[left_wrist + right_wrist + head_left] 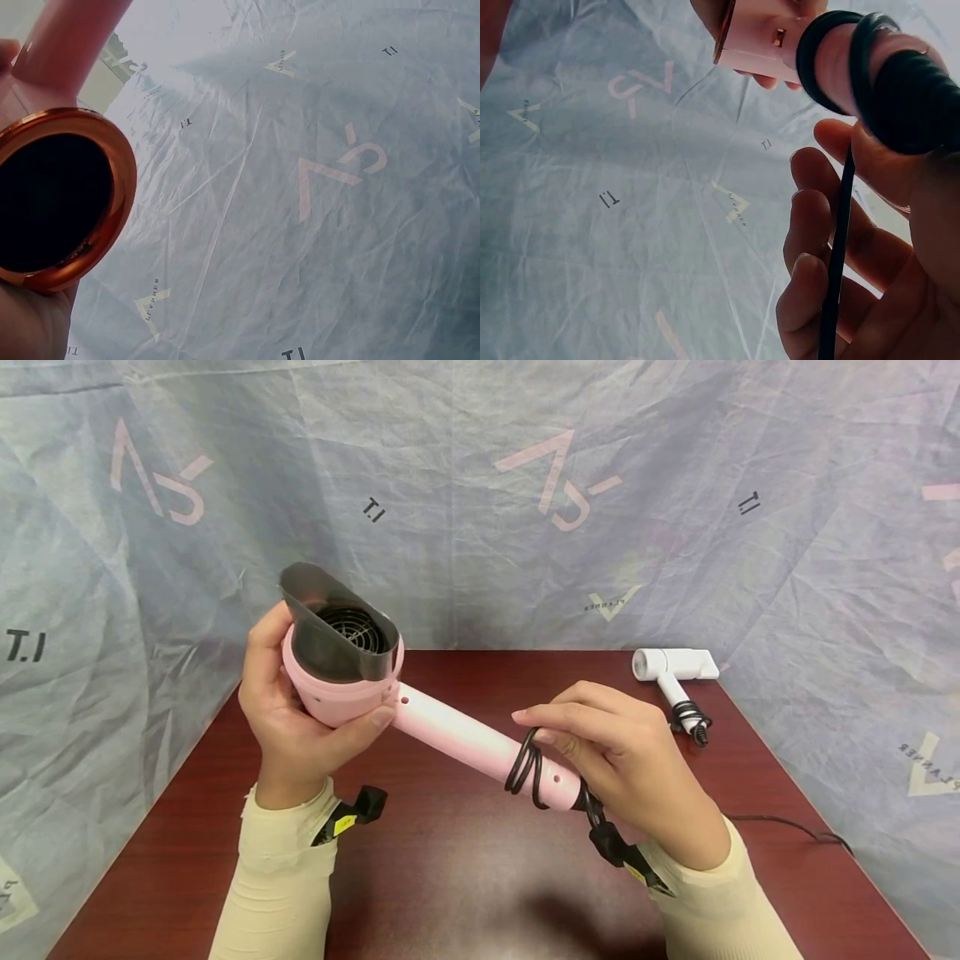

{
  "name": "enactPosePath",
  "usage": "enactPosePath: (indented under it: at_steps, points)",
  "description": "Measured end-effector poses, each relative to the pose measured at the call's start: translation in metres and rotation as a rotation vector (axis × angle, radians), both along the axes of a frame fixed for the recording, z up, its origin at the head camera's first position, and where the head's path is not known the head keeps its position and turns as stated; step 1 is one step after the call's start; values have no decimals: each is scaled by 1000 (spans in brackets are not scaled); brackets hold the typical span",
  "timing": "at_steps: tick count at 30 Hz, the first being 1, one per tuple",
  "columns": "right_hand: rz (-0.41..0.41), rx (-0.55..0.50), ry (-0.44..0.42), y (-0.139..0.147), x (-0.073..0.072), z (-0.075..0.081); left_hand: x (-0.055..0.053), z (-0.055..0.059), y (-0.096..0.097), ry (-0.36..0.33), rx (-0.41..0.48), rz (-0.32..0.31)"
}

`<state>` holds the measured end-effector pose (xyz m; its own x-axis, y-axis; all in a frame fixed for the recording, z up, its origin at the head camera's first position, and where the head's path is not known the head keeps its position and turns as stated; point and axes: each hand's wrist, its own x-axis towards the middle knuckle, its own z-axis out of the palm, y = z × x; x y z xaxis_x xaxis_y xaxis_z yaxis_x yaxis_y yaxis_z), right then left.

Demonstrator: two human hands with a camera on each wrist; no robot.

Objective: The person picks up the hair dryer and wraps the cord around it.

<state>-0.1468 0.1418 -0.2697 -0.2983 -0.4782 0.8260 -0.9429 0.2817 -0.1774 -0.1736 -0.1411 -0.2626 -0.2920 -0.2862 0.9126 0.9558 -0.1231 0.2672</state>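
Observation:
My left hand (288, 727) grips a pink hair dryer (457, 735) around its head, raised above the table. A dark translucent nozzle (327, 647) on the head tilts upward. Toward the lower right runs the handle, its end wrapped in loops of black cord (536, 770). Beside that end, my right hand (626, 747) pinches the cord between thumb and fingertips. In the right wrist view a straight length of cord (835, 262) hangs down across the fingers. The left wrist view has the dryer's copper-coloured rear ring (124, 180), dark inside.
A white hair dryer (681, 663) with its black cord wound round the handle lies at the back right of the dark red table (450, 877). Black cord (780, 819) trails to the right edge. Grey printed cloth (450, 485) hangs behind and at both sides.

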Motion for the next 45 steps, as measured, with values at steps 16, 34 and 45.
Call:
enactPosePath:
  at_steps: [16, 34, 45]
  points:
    - [41, -36, -49, 2, -4, 0, 1, 1, 4, 12, 27, -28]
    - [11, -119, -220, -8, -25, -17, 0, 2, 7, -39, 75, 18]
    - [-108, -110, -124, -12, -28, -23, -1, 5, 10, -40, 114, 27]
